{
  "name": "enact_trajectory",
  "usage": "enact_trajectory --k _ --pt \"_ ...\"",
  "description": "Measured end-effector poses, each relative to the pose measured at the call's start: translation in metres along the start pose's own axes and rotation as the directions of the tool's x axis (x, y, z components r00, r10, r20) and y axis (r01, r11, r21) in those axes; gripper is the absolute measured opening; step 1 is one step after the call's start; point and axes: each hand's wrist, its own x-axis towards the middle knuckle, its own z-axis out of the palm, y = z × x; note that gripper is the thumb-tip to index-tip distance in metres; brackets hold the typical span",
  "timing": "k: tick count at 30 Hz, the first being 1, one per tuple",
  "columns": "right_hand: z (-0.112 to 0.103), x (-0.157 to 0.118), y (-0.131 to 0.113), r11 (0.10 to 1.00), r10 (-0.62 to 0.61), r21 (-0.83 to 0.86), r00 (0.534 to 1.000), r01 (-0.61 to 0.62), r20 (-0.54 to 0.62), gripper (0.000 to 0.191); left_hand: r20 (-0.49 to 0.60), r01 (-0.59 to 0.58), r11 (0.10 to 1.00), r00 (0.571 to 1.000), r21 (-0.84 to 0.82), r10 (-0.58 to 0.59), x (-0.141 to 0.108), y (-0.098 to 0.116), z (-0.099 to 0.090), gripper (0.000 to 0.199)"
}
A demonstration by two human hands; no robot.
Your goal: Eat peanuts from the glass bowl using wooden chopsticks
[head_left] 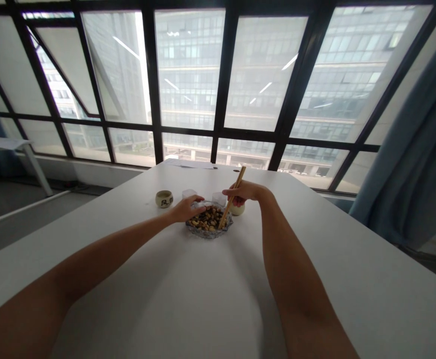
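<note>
A clear bowl with a wavy rim (206,233) sits on the white table, filled with brown and pale nut-like pieces (208,218) and darker bits. My left hand (186,208) grips its left rim, thumb towards the contents and fingers along the far side. In my right hand (245,192) is a pair of wooden chopsticks (236,184), slanting down with the tips among the pieces at the bowl's right side. A pale round cup (237,210) stands behind and below my right hand, partly hidden by it.
Left of the bowl stands a small cream cup with dark characters (164,199). Two translucent containers, one left (188,193) and one right (219,198), stand just behind the bowl. Papers (191,164) lie at the table's far edge, before windows. A blue curtain (401,164) hangs at right.
</note>
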Motion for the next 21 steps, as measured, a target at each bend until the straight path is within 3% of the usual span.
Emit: enact_trajectory --k 5,10,13,17,21 --pt "0.006 0.012 0.005 0.999 -0.048 0.011 0.987 0.051 -0.153 0.043 -0.122 0.099 0.98 0.985 -0.17 -0.121 -0.027 -0.01 0.007 0.056" --pt "-0.001 0.004 -0.007 0.98 -0.198 -0.048 0.944 0.192 -0.264 0.047 -0.105 0.178 0.97 0.975 -0.168 -0.197 -0.033 -0.012 0.012 0.051" --pt "0.001 0.001 -0.015 0.973 -0.23 -0.047 0.955 0.225 -0.19 0.048 -0.106 0.183 0.967 0.973 -0.175 -0.203 -0.033 -0.011 0.012 0.049" --pt "0.01 0.006 -0.013 0.996 -0.065 -0.066 0.997 0.067 0.036 0.048 -0.12 0.19 0.968 0.97 -0.166 -0.211 -0.033 -0.01 0.013 0.047" --pt "0.012 0.017 -0.002 0.996 -0.053 -0.068 0.996 0.048 -0.07 0.045 -0.108 0.206 0.965 0.968 -0.162 -0.225 -0.032 -0.009 0.014 0.047"
